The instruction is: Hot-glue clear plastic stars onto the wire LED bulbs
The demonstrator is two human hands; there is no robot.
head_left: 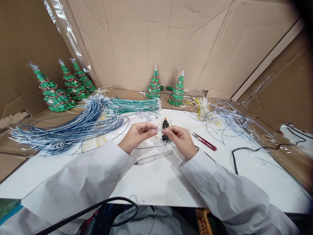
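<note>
My left hand [139, 134] is closed in a pinch near the middle of the white table. A small shiny clear piece [155, 129] shows at its fingertips; its exact shape is too small to tell. My right hand [180, 138] faces it, thumb and finger pinched on something tiny and pale that I cannot make out. The fingertips of both hands are a short gap apart. Just behind the right fingertips lies a black glue gun [165, 124] with an orange tip, partly hidden. A translucent stick-like strip [154, 157] lies on the table below the hands.
Red-handled snips [205, 142] lie right of my right hand. Bundles of blue wires [73, 130] and green wires [135, 105] spread left and behind. A yellow wire bundle [202, 108] and tangled wires [232, 117] lie right. Small decorated Christmas trees [176, 93] stand along the cardboard wall [156, 42].
</note>
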